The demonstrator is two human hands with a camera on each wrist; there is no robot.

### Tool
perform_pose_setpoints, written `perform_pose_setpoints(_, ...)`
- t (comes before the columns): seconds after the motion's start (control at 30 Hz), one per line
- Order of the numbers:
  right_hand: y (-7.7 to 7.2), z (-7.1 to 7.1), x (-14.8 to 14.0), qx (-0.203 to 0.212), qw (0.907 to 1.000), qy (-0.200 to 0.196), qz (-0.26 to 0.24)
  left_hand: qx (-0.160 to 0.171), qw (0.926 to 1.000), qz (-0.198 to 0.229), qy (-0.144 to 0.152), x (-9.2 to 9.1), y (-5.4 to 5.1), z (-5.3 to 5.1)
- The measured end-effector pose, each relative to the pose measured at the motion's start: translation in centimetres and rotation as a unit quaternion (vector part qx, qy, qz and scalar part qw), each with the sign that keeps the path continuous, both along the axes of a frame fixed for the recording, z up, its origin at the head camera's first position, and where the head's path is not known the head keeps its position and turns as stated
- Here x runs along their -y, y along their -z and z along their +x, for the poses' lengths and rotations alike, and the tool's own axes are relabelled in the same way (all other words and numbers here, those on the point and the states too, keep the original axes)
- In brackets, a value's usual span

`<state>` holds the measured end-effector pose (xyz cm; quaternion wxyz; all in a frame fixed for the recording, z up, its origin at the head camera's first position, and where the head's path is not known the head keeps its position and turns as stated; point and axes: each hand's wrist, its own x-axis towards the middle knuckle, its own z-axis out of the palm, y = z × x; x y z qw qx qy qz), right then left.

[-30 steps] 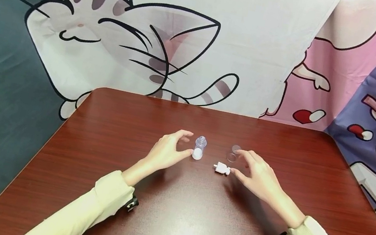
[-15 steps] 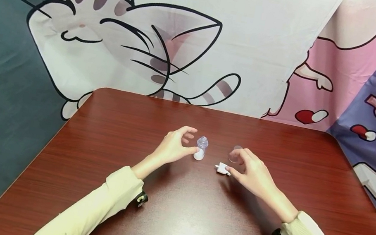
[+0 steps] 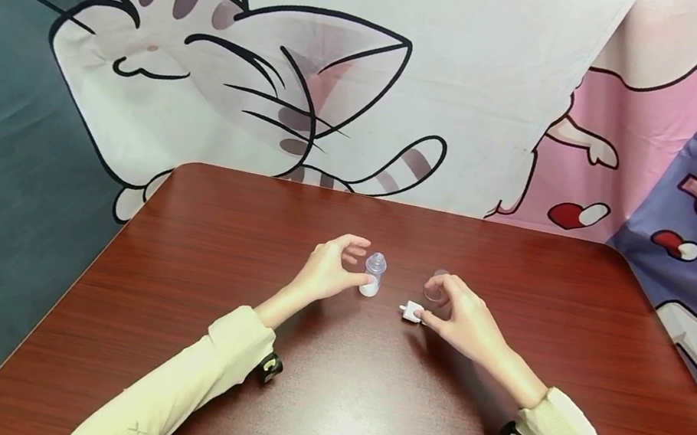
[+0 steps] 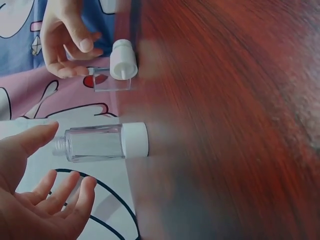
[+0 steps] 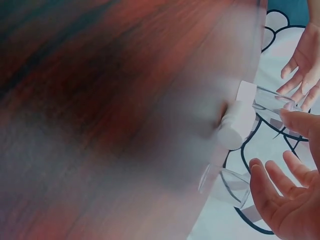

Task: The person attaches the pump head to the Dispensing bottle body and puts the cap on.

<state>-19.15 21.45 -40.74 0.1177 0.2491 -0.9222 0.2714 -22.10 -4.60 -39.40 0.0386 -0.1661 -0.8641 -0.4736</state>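
A small clear bottle (image 3: 372,276) with a white base stands upright on the table. My left hand (image 3: 324,273) is just left of it, thumb close to its side and fingers spread. The left wrist view has a gap between these fingers (image 4: 86,192) and the bottle (image 4: 95,143). A white nozzle-like piece (image 3: 412,312) lies on its side, its thin tip pointing left. Over its right end is my right hand (image 3: 470,321), loosely bent and holding nothing. Behind those fingers, partly hidden, is a clear cylindrical cap (image 5: 233,186).
All the pieces sit near the middle of a brown wooden table (image 3: 238,206). A cloth backdrop (image 3: 485,78) with cartoon drawings hangs behind the table's far edge.
My left hand has shifted slightly right and up, nearer the bottle. The right hand has moved a little left, over the white piece and cap. The pieces look unmoved on the table.
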Motion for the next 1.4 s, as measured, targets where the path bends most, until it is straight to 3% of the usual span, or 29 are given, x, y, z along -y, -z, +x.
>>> perform_pose_setpoints(0.27,0.4,-0.3,0.1,0.026,0.9996,-0.008,-0.010,0.012,0.9999,0.004,-0.006,-0.7,0.0,0.0)
perform_pose_setpoints(0.7,1.0,-0.2,0.1,0.036,0.9992,-0.014,-0.005,0.037,0.9989,0.028,0.000,-1.3,1.0,-0.7)
perform_pose_setpoints(1.0,1.3,-0.3,0.0,0.020,0.9991,-0.035,-0.013,0.020,0.9996,0.021,0.006,-1.8,1.6,-1.2)
perform_pose_setpoints(1.4,1.5,-0.6,0.1,0.020,0.9987,-0.035,-0.029,0.020,0.9996,0.021,-0.002,-2.3,1.4,-1.3)
